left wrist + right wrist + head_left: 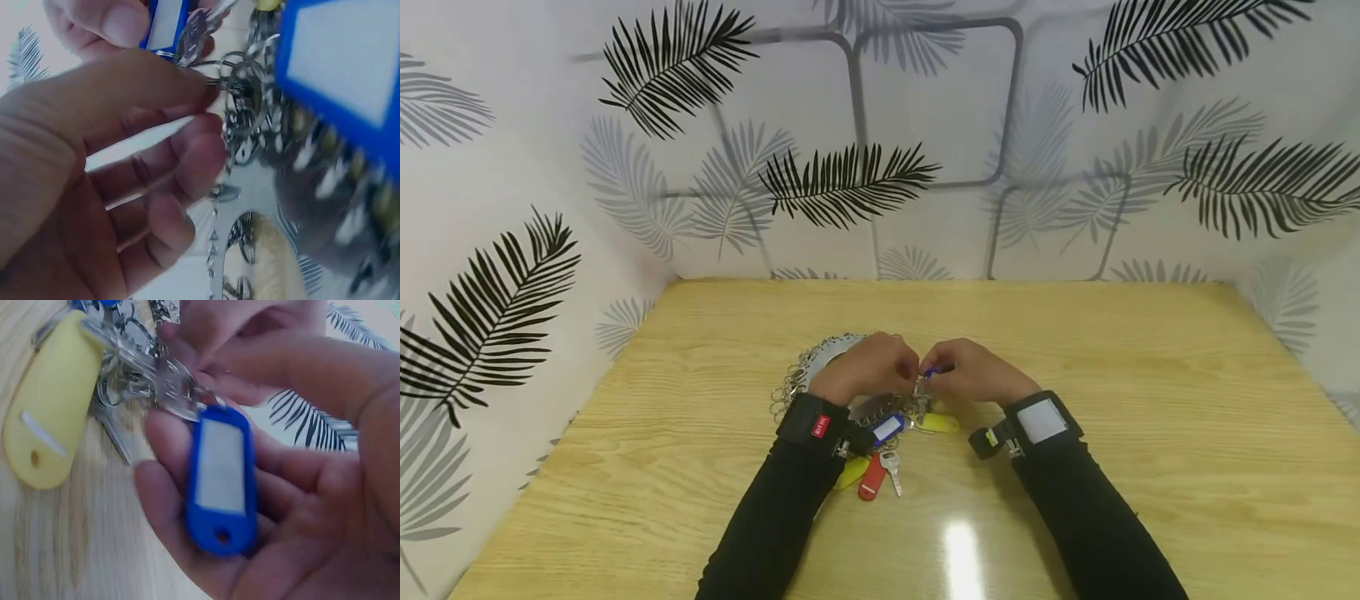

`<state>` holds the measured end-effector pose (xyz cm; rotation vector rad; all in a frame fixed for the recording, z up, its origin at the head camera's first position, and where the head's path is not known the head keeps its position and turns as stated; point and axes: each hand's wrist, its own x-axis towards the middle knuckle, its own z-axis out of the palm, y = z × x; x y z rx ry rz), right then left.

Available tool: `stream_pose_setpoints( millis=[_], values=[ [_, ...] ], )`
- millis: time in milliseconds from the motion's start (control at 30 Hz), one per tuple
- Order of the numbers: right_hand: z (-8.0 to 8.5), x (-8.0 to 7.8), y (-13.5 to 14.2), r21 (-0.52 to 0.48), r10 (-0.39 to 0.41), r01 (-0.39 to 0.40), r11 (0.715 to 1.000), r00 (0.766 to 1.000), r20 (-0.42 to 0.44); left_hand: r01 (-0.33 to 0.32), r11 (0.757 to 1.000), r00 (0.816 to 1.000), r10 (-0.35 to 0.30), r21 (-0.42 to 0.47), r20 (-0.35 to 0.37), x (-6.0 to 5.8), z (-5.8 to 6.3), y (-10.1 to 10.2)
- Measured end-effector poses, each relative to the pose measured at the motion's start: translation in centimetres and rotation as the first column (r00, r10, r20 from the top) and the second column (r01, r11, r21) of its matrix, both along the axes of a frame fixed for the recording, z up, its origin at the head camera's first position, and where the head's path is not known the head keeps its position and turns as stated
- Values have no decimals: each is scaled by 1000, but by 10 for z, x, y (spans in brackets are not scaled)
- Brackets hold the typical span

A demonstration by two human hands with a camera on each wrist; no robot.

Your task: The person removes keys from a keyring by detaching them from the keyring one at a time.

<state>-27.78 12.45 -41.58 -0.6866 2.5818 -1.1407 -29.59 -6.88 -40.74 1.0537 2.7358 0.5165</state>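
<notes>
In the head view, my left hand [876, 367] and right hand [973, 371] meet above the table, at the right side of a round metal holder [815, 360] edged with many small rings and clips. The right hand holds a blue key tag [222, 472] with a white label, its fingers curled beneath it. A silver key [172, 387] hangs from this tag's ring. In the left wrist view, the left thumb and index finger pinch a small metal ring [240, 62] by the holder; its exact joining is blurred. The other left fingers are loosely bent.
Below the hands lie another blue tag [888, 428], a yellow tag [940, 423], a red tag [872, 478], a second yellow tag [852, 472] and a loose-hanging key [892, 472]. The wooden table [1150, 375] meets a leaf-patterned backdrop [940, 225].
</notes>
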Motion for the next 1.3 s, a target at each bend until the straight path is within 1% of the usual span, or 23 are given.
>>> stream_pose_setpoints(
  millis=[100,200,267,333,467,567,633,700,833,867,933,1000,1100,1200,1300],
  values=[
    [1,1,-5,21,-60,60,998,998,-23,26,997,999,-29,76,28,-1,1,-9],
    [1,1,-10,40,-99,102,994,992,-81,32,991,998,-38,130,52,0,4,-13],
    [2,2,-12,45,-102,107,993,989,-112,28,990,998,-35,142,48,0,6,-14],
    [3,2,-13,43,-91,97,994,988,-125,15,989,998,-23,149,52,1,8,-14],
    [0,2,-16,23,-72,75,997,994,-85,-12,988,998,2,154,66,1,8,-14],
    [-4,2,-21,22,-80,82,996,993,-93,-22,986,996,7,164,91,1,8,-15],
    [-5,3,-24,33,-88,91,995,991,-101,-13,985,995,-4,171,100,1,8,-16],
    [-3,4,-24,49,-89,96,994,989,-120,-3,985,995,-14,172,96,1,9,-17],
    [1,3,-19,66,-75,85,994,988,-138,-18,984,995,1,179,95,0,10,-22],
    [2,3,-17,57,-74,82,995,989,-132,-25,982,995,7,185,99,0,10,-23],
    [3,2,-14,28,-63,66,997,993,-95,-35,978,994,13,204,110,-1,9,-24],
    [3,2,-13,-6,-46,46,999,998,-52,-29,974,994,5,224,108,-3,6,-22],
    [1,2,-12,-92,-26,31,995,999,48,-24,966,993,-6,256,115,-6,0,-18],
    [-2,1,-11,-176,-15,42,983,989,150,-26,963,993,-6,268,116,-8,-3,-15],
    [-4,0,-9,-272,-2,78,959,963,269,-44,963,991,10,265,130,-8,-4,-14]
  ],
)
